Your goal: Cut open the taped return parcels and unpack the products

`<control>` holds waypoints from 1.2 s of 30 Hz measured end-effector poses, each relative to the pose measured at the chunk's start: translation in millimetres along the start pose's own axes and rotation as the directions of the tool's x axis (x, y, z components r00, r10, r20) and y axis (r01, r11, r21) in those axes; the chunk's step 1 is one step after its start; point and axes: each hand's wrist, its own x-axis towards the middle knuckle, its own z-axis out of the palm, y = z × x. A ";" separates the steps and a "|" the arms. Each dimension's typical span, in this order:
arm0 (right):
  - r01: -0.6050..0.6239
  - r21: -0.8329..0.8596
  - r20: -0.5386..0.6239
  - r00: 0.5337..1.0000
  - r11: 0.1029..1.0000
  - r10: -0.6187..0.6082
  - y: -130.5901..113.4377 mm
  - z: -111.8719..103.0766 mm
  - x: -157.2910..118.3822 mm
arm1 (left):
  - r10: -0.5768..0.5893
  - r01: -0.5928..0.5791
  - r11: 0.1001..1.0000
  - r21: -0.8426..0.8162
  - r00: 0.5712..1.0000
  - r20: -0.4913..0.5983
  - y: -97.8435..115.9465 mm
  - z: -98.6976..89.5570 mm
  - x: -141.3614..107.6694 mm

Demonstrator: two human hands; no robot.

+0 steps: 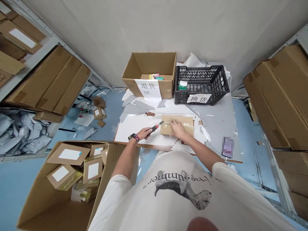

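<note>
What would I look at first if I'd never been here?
Probably the taped box in the middle, with the right hand on top and a red-and-black knife in the left hand at its left end. Behind it stand an open carton and a black crate, both with paper signs.

**Blade slanting over a cardboard box (166, 129)**

The brown cardboard box is lying flat on the table (126, 133), shiny tape (189, 124) running along its top. A red-and-black utility knife (155, 127), blade extended, is angling across its left end.
</note>
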 end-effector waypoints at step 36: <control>0.004 0.131 -0.218 0.976 0.991 0.025 27.8 9.1 -6.0 | -0.012 0.018 0.979 -0.201 0.999 0.032 -36.9 28.7 -70.6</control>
